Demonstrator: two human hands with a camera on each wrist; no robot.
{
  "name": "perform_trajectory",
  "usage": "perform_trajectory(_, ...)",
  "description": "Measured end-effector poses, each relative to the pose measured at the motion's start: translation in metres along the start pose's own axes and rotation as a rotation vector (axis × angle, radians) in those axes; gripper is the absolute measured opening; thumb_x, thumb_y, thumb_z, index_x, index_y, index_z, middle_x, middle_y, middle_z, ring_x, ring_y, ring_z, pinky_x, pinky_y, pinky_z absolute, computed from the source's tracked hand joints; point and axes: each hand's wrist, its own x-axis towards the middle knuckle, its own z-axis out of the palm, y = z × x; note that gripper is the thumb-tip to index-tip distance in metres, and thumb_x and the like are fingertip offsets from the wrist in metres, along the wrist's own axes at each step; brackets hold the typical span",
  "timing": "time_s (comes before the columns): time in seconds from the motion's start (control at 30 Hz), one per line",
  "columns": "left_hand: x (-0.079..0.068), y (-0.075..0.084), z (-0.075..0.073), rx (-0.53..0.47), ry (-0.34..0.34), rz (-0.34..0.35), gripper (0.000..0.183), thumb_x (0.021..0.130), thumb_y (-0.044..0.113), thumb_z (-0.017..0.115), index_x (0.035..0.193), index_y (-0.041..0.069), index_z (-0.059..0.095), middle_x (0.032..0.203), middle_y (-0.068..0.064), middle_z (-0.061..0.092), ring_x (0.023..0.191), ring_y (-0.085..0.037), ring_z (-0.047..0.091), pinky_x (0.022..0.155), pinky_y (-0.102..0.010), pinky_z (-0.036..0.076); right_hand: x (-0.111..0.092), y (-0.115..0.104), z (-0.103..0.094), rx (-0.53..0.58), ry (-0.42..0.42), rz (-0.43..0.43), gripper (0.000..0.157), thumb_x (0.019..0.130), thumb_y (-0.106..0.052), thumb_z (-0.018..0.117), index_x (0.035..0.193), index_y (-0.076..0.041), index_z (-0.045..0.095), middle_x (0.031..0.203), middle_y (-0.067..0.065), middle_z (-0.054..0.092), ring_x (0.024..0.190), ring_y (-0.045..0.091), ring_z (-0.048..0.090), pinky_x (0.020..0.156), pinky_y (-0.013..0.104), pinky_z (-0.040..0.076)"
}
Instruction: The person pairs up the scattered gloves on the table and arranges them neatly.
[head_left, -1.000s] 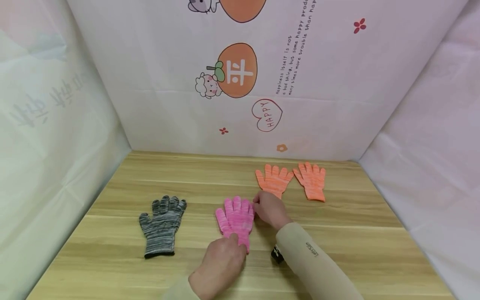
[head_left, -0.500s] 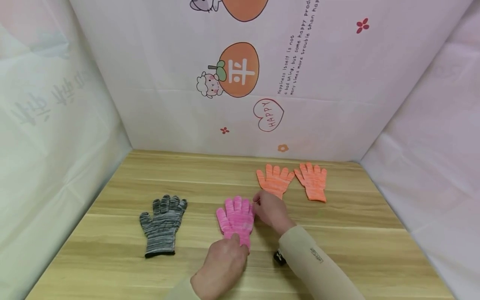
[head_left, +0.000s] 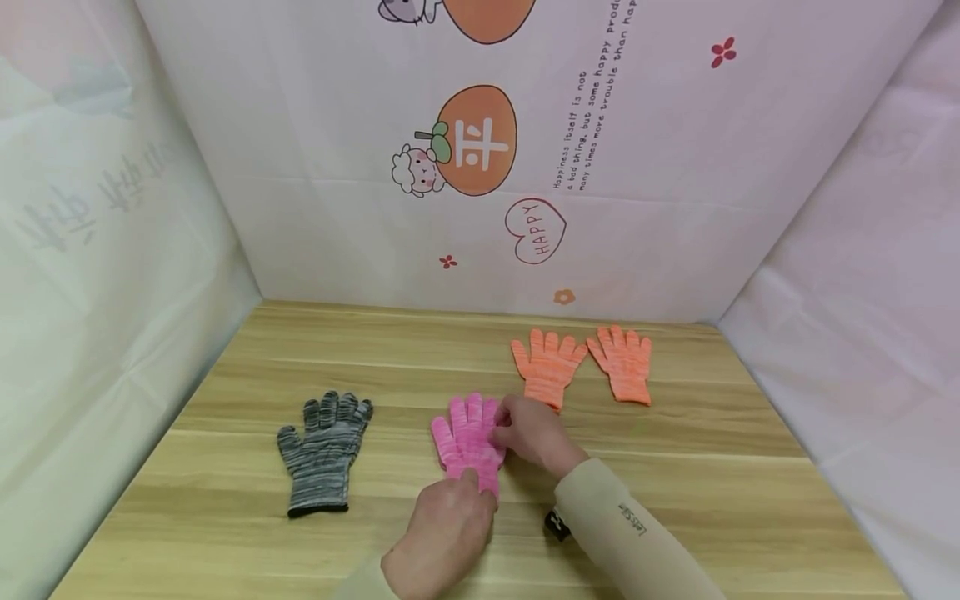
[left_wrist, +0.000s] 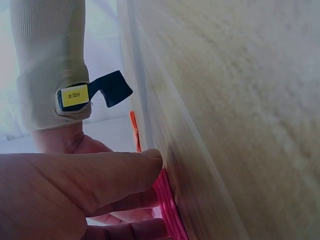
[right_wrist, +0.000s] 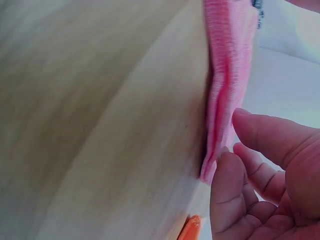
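A pink knit glove lies palm-flat on the wood-grain table, its fingers pointing to the back wall. In the left wrist view its edge looks layered. My left hand holds its cuff, with thumb and fingertips bent down onto it. At the glove's right side, my right hand brings thumb and fingertips together on the edge and covers the outer finger. From the right wrist, the pink fabric runs up to these fingertips, and the right thumb meets its upper face.
Two orange gloves lie spread at the back right. A grey-and-black glove with a black cuff is flat on the left. Fabric walls stand around the table on three sides. A black strap hangs at the right sleeve.
My right hand has shifted left and slightly nearer, from beside the pink glove onto its right edge, uncovering an orange glove's cuff. My left hand stays at the pink cuff.
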Motion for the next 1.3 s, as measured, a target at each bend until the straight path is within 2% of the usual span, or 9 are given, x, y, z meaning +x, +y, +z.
perform_trajectory(0.23,0.000,0.000,0.001,-0.001,-0.006,-0.006,0.012,0.089,0.021,0.071,0.079,0.019,0.067,0.076,0.001,0.047,0.053,-0.012,0.043,0.043,-0.027,0.034,0.004,0.001,0.003,-0.032,-0.018,-0.003,0.014,0.093,-0.024,0.079,0.094,-0.015,0.069,0.090,-0.002,0.066,0.078,0.015,0.057,0.072,0.033,0.050)
perform_trajectory(0.37,0.001,0.001,-0.001,-0.011,-0.043,-0.013,0.011,0.091,0.021,0.070,0.081,0.019,0.068,0.076,0.001,0.046,0.054,-0.012,0.043,0.043,-0.027,0.035,0.008,0.002,0.000,-0.029,0.031,-0.019,0.009,0.094,-0.022,0.077,0.094,-0.015,0.070,0.088,-0.002,0.067,0.078,0.015,0.058,0.073,0.034,0.051)
perform_trajectory(0.43,0.001,0.001,-0.001,-0.016,-0.048,-0.017,0.011,0.091,0.021,0.069,0.080,0.019,0.068,0.076,0.001,0.046,0.054,-0.011,0.043,0.043,-0.027,0.035,0.012,0.002,-0.003,-0.025,0.065,-0.018,0.007,0.096,-0.021,0.074,0.098,-0.015,0.071,0.090,-0.001,0.069,0.079,0.015,0.060,0.074,0.035,0.053)
perform_trajectory(0.5,0.001,0.001,-0.001,-0.016,-0.057,-0.019,0.011,0.091,0.021,0.069,0.080,0.019,0.068,0.076,0.001,0.046,0.054,-0.011,0.043,0.043,-0.027,0.035,0.018,0.001,-0.004,-0.036,0.094,-0.011,0.010,0.099,-0.023,0.070,0.105,-0.015,0.073,0.094,0.001,0.072,0.082,0.016,0.064,0.076,0.037,0.055)
perform_trajectory(0.63,0.002,0.002,-0.001,-0.019,-0.062,-0.023,0.011,0.091,0.020,0.070,0.080,0.019,0.068,0.076,0.001,0.046,0.054,-0.011,0.043,0.043,-0.027,0.036,0.028,-0.001,-0.005,-0.044,0.084,0.024,0.021,0.102,-0.027,0.067,0.119,-0.015,0.072,0.104,0.002,0.074,0.088,0.017,0.067,0.080,0.039,0.056)
perform_trajectory(0.8,0.002,0.003,-0.001,-0.023,-0.069,-0.026,0.013,0.092,0.021,0.070,0.079,0.019,0.067,0.075,0.001,0.046,0.054,-0.011,0.042,0.041,-0.026,0.036,0.036,0.000,-0.002,-0.063,0.057,0.047,0.011,0.103,-0.025,0.067,0.110,-0.018,0.072,0.093,-0.001,0.070,0.077,0.015,0.062,0.071,0.035,0.052)
perform_trajectory(0.97,0.002,0.003,-0.001,-0.014,-0.035,-0.026,0.015,0.091,0.021,0.070,0.077,0.020,0.066,0.074,0.001,0.047,0.054,-0.011,0.043,0.040,-0.027,0.036,0.039,0.000,0.001,-0.093,0.078,0.035,0.007,0.103,-0.023,0.066,0.100,-0.018,0.070,0.081,-0.003,0.064,0.069,0.014,0.058,0.065,0.032,0.049)
perform_trajectory(1.13,0.002,0.003,-0.001,-0.001,-0.025,-0.030,0.015,0.092,0.021,0.070,0.077,0.020,0.066,0.074,0.001,0.047,0.053,-0.011,0.044,0.040,-0.027,0.036,0.042,-0.002,0.002,-0.099,0.072,0.040,0.008,0.104,-0.024,0.065,0.100,-0.018,0.070,0.079,-0.003,0.064,0.066,0.015,0.059,0.063,0.032,0.049)
perform_trajectory(1.3,0.002,0.004,0.000,-0.007,-0.041,-0.037,0.015,0.092,0.021,0.070,0.077,0.019,0.066,0.074,0.001,0.046,0.054,-0.011,0.043,0.040,-0.027,0.036,0.044,-0.003,0.004,-0.117,0.077,0.038,0.008,0.103,-0.025,0.066,0.103,-0.017,0.070,0.084,-0.003,0.067,0.069,0.014,0.059,0.069,0.035,0.052)
